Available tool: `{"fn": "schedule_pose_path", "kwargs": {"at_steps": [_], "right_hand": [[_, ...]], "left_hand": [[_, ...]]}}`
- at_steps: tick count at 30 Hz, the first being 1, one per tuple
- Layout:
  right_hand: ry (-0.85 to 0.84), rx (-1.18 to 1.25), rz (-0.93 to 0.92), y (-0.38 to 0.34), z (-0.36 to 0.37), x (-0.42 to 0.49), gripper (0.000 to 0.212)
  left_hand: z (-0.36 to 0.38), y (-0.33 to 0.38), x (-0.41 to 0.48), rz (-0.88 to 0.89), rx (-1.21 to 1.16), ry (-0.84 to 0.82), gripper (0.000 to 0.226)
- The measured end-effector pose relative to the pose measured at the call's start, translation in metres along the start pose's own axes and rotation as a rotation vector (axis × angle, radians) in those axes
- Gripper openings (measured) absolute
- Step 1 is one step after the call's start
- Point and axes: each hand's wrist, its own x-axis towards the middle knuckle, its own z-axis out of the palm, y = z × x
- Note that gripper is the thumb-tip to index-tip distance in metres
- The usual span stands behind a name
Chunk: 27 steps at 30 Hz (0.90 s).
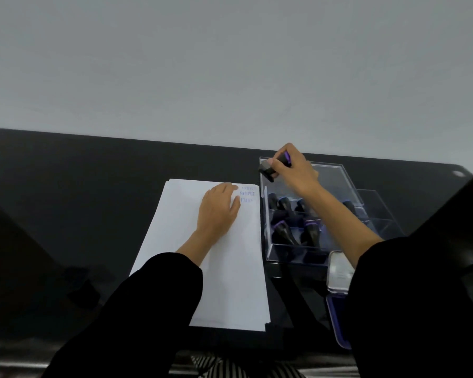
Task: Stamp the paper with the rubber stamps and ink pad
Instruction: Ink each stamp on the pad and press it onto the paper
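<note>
Found paper stack (230,268) lying flat on black table (66,200), centre. Saw left hand (219,211) pressed on its upper part, fingers straight, gripping nothing. Read blue SAMPLE prints (247,193) just right of those fingers, near top right corner. Caught right hand (295,170) raised over far left corner of clear box (265,241), fingers curled round a tilted black stamp (268,171). Saw more stamps (283,233) in box compartments. Spotted open ink pad (336,317) right of paper, partly hidden by right sleeve (407,296).
</note>
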Motion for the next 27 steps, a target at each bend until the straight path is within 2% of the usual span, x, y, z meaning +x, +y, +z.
{"fn": "schedule_pose_path", "kwargs": {"at_steps": [4,8,16,27], "right_hand": [[-0.012,0.010,-0.031,-0.001,-0.030,-0.019,0.025],[0.026,-0.073,-0.033,-0.002,-0.061,-0.050,0.010],[0.009,-0.221,0.001,0.006,-0.103,-0.119,0.012],[-0.032,-0.335,0.075,0.058,-0.114,-0.192,0.011]], "left_hand": [[-0.020,0.031,-0.001,0.026,-0.049,-0.013,0.037],[-0.044,0.062,-0.012,0.084,-0.064,-0.009,0.037],[-0.070,0.114,-0.053,0.170,-0.008,-0.131,0.038],[-0.034,0.150,-0.132,0.297,-0.068,-0.230,0.034]]}}
